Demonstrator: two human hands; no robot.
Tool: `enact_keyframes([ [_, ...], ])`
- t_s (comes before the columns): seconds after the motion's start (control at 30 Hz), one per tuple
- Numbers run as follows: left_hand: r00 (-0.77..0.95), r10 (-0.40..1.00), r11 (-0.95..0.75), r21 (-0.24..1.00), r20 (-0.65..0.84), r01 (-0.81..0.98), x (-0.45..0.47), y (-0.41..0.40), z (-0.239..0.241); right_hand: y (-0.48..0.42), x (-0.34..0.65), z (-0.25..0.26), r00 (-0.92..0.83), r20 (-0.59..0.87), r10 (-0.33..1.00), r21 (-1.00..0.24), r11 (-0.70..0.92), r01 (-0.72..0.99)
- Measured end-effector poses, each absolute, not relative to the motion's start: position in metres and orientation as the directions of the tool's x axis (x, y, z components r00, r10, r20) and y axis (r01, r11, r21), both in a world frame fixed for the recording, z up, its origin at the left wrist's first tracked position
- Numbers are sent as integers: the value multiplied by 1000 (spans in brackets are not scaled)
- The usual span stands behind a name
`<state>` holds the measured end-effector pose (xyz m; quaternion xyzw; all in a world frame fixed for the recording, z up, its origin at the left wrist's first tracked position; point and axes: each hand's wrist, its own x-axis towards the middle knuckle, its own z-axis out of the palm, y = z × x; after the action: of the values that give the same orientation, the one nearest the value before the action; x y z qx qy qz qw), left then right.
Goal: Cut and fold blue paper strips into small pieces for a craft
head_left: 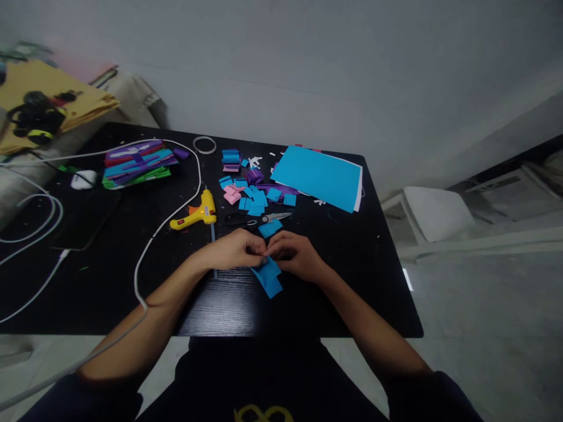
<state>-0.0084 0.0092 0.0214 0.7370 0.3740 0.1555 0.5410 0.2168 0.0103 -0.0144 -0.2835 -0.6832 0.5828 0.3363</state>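
My left hand (237,249) and my right hand (297,255) meet near the front middle of the table, fingers pinched together. Both grip a piece of blue paper (269,281) that hangs down below the fingertips; its top edge is hidden by them. Just beyond my fingers lie small blue paper pieces (269,227). Behind those rest scissors (276,217) with a dark handle. Farther back, cut blue squares (255,199) and pink squares (233,193) are heaped loosely. A yellow glue gun (196,212) with a glue stick in it lies left of the scissors.
A large blue sheet (321,176) lies at the back right of the black table (352,252). Folded coloured stacks (138,164), a tape ring (204,145) and a phone (88,220) are leftward. A white cable (141,264) crosses my left forearm. A white chair (433,214) stands to the right.
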Motion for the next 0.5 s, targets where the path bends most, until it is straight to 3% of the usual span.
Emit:
enact_keyframes([
  [0.5,693,702,-144,922,-161,360,-17,14,22,11,217,-12,-597,84,798,-995,101,-5],
])
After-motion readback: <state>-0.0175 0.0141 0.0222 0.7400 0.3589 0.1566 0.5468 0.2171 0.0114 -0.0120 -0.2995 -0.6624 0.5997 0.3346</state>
